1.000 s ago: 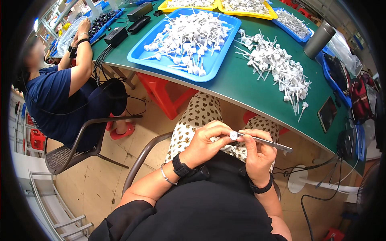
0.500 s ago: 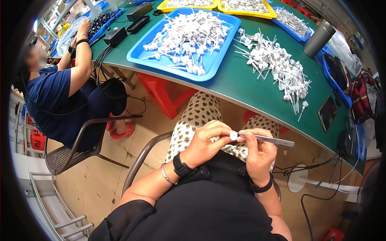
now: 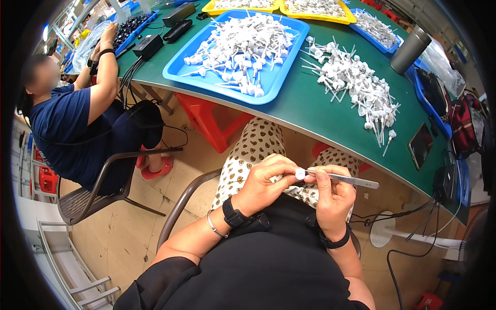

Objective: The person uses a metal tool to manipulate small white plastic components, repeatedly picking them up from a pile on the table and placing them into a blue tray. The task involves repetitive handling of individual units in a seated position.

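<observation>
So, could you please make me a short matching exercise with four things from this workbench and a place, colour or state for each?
Things:
1. Metal tool
2. Phone
3. Big tray
4. Loose heap

Places, colours and states:
a. blue, piled with white parts
b. held in the right hand
c. white, straight on the table, outside any tray
d. dark-faced, lying flat near the table's edge

Right pairs: 1-b, 2-d, 3-a, 4-c.

White part (image 3: 300,174), silver tweezers (image 3: 356,181), blue tray (image 3: 177,71), dark-patterned cream trousers (image 3: 261,138)
</observation>
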The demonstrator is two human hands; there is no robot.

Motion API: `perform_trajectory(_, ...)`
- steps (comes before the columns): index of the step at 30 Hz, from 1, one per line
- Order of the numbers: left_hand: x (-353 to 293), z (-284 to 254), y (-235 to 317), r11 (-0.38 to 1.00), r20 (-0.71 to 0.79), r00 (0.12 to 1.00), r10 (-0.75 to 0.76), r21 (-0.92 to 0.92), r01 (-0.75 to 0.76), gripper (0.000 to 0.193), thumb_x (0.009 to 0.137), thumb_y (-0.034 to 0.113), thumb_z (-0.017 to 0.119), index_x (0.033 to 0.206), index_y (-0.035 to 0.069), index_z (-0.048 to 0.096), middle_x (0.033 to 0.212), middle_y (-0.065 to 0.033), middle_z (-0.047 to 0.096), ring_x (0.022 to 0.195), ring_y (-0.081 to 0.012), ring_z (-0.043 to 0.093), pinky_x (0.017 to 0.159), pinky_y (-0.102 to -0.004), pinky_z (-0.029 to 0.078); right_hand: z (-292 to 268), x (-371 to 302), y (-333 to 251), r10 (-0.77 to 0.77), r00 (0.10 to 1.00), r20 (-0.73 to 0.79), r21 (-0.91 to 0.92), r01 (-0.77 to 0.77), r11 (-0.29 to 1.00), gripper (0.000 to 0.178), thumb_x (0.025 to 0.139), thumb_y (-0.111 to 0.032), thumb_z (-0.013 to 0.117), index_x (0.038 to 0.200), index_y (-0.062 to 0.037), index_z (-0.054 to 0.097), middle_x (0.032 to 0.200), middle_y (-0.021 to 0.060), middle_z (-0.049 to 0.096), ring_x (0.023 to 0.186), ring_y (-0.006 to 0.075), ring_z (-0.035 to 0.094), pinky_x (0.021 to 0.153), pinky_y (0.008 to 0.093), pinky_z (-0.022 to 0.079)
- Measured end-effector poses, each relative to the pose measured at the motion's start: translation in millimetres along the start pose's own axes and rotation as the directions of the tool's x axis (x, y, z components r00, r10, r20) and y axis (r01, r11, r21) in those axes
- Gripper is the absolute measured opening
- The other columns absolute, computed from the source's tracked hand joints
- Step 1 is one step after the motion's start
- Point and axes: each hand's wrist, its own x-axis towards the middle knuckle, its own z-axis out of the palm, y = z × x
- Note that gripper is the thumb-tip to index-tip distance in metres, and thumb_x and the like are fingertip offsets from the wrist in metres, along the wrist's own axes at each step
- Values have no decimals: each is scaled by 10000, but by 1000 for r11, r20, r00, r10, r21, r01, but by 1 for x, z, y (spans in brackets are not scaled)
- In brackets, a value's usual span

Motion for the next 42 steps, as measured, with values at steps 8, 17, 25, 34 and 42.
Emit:
perform_trajectory(8, 0, 2, 0, 1000, 12, 1000, -7, 1, 7, 185, 830, -35, 727, 1002, 33, 727, 970, -79, 710, 913, -212, 669, 784, -322, 546, -3, 1, -3, -2, 999, 44, -98, 6, 995, 54, 966, -8, 620, 977, 44, 611, 891, 95, 698, 759, 136, 705, 669, 260, 569)
perform_trajectory(17, -1, 2, -3, 995, 41, 998, -49, -82, 52, 172, 857, -13, 720, 1026, 22, 720, 996, -91, 705, 891, -195, 678, 778, -307, 549, -5, 5, -8, 127, 992, 21, 44, -127, 991, 74, 951, -1, 642, 992, 57, 620, 917, 112, 697, 803, 151, 711, 710, 261, 573)
perform_trajectory(25, 0, 0, -1, 995, 34, 997, -63, -72, 65, 161, 857, -9, 723, 1015, 19, 720, 996, -96, 702, 898, -197, 685, 781, -304, 549, -2, 1, -3, -24, 999, 45, -1, 24, 1000, 106, 943, -3, 660, 1021, 62, 627, 940, 118, 704, 804, 158, 710, 704, 257, 572)
perform_trajectory(34, -1, 2, -3, 997, 21, 999, -42, -64, 44, 157, 852, -2, 734, 1006, 22, 721, 990, -93, 703, 899, -201, 683, 782, -307, 547, -1, 0, 2, -71, 997, 41, -35, 73, 997, 86, 954, -5, 646, 1010, 55, 621, 912, 120, 711, 774, 148, 701, 686, 257, 570)
perform_trajectory(42, 0, 1, -1, 995, 34, 998, -60, -73, 62, 145, 858, 5, 734, 1001, 20, 721, 992, -91, 703, 904, -199, 683, 787, -309, 547, -1, 0, 3, -53, 998, 28, -12, 54, 998, 81, 957, 2, 638, 1010, 58, 617, 917, 120, 710, 773, 148, 704, 697, 259, 578)
